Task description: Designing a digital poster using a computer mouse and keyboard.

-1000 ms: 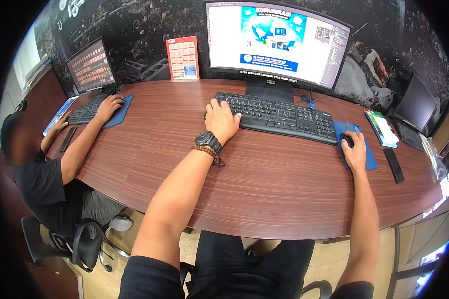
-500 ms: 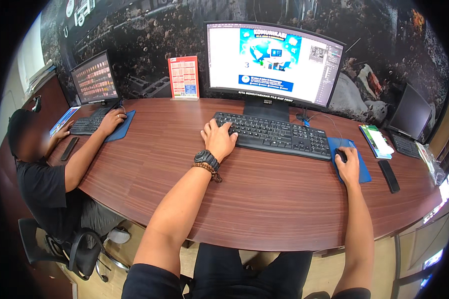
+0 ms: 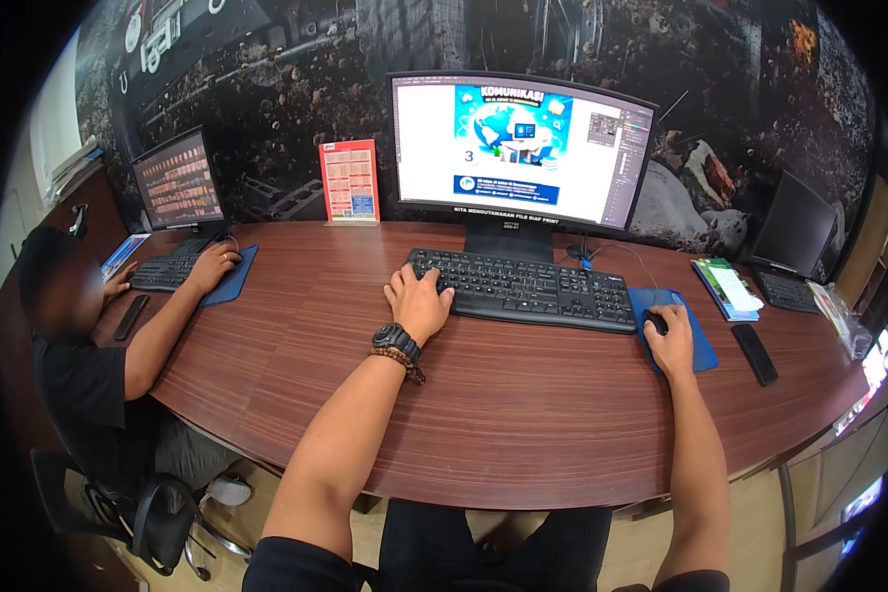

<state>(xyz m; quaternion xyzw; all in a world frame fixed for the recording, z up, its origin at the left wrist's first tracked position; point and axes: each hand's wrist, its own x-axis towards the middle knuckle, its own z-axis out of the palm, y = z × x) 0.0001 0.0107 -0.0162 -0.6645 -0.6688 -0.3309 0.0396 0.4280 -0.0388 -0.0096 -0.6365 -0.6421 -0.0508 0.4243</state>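
Keyboard (image 3: pixel 533 291) under spread L hand (image 3: pixel 419 306) at L end; blk mouse (image 3: pixel 655 322) held in R hand (image 3: pixel 673 343), on blue mat (image 3: pixel 702 351) atop counter (image 3: pixel 543 414).

Dark mural wall (image 3: pixel 296 74) (rocky, debris-strewn); curved reddish-brown desk (image 3: pixel 523 414); pale floor (image 3: pixel 755 513); black chair (image 3: pixel 168 528).

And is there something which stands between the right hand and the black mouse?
Nothing visible: the right hand rests on the black mouse, over the blue pad. The flat black device lies to the right, aside.
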